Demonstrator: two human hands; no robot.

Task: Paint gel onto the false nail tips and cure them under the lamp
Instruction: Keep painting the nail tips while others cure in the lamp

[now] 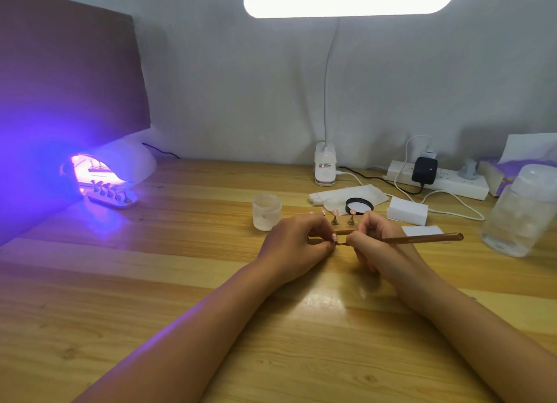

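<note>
Tabletop (150, 297) of pale wood carried everything. Near its far left corner the white curing lamp (135, 161) glowed violet, and a white strip of tips (111, 196) lay right at its mouth. Both forearms reached in from the near edge and met around the middle of the tabletop. The left hand (294, 245) had its fingers curled, thumb and forefinger pinching one pink false nail tip (334, 237) on its small peg. The right hand (379, 242) pinched the brown brush (422, 239) like a pen, its handle pointing toward the right edge. Its bristle end was touching or just beside the held tip; I could not tell which. Just beyond the left hand stood the open frosted gel jar (266, 212). Between the hands, two more tipped pegs (335, 217) stood upright on a wooden bar (345, 231), with the black lid (359, 206) behind them.
</note>
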